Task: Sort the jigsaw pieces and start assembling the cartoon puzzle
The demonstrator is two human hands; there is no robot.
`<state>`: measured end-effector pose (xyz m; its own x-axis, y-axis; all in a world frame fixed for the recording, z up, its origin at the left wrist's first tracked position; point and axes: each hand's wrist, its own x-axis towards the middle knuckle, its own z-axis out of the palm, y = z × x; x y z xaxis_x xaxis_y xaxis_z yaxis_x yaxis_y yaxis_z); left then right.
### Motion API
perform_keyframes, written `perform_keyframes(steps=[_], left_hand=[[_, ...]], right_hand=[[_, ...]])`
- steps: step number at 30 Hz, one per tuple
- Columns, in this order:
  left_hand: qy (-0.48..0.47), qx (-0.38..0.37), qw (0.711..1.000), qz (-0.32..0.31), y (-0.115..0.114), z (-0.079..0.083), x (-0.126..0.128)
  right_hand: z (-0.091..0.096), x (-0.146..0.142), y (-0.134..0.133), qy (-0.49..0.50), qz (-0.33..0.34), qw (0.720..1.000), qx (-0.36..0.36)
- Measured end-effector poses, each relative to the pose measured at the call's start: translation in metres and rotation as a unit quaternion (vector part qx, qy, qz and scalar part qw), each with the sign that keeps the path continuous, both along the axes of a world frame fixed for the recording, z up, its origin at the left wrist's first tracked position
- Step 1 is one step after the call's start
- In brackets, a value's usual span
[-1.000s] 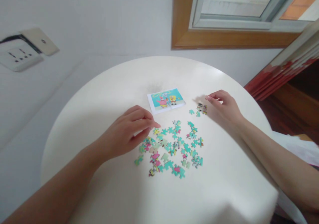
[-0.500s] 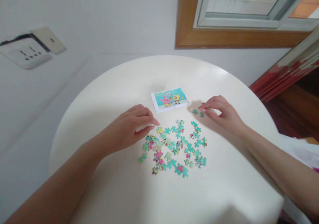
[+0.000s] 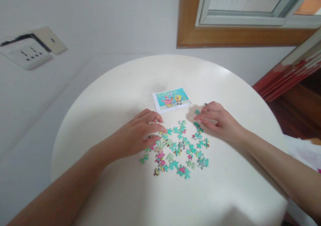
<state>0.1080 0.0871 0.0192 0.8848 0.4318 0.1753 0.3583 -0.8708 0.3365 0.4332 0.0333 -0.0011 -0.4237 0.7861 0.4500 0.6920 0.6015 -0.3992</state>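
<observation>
My left hand (image 3: 140, 132) is over the upper left of a loose pile of jigsaw puzzle pieces (image 3: 173, 165). Its fingers are spread and hold nothing that I can see, and they hide a few pieces beneath. My right hand (image 3: 217, 122) hovers by the pile's upper right edge. Thumb and index finger are bent with their tips close together, and no piece shows between them. Just beyond those tips lies a small teal puzzle piece (image 3: 197, 112); another piece (image 3: 205, 104) peeks out behind the knuckles. A reference picture (image 3: 173, 98) of cartoon figures lies behind the pile.
Everything rests on a round white table (image 3: 112, 82) against a white wall. A wood-framed window (image 3: 240, 36) is at the back right, with a red patterned curtain (image 3: 278, 72) beside it. Wall sockets (image 3: 31, 53) are on the left. White material (image 3: 303, 152) lies past the table's right edge.
My right hand has come down and slightly left, from the separate pieces toward the pile. My left hand has shifted right over the pile, its fingers spreading wider.
</observation>
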Motion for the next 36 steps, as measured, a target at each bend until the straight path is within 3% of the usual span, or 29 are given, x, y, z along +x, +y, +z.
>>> perform_keyframes(steps=[10, 36], left_hand=[[0.009, 0.003, 1.0, 0.005, -0.0016, -0.0082, 0.0056], [0.008, -0.04, 0.999, -0.007, -0.0094, -0.0036, 0.0103]], right_hand=[[0.0009, -0.0013, -0.0004, 0.003, 0.013, 1.0, -0.006], [0.0011, -0.0041, -0.0016, 0.003, 0.019, 0.999, -0.025]])
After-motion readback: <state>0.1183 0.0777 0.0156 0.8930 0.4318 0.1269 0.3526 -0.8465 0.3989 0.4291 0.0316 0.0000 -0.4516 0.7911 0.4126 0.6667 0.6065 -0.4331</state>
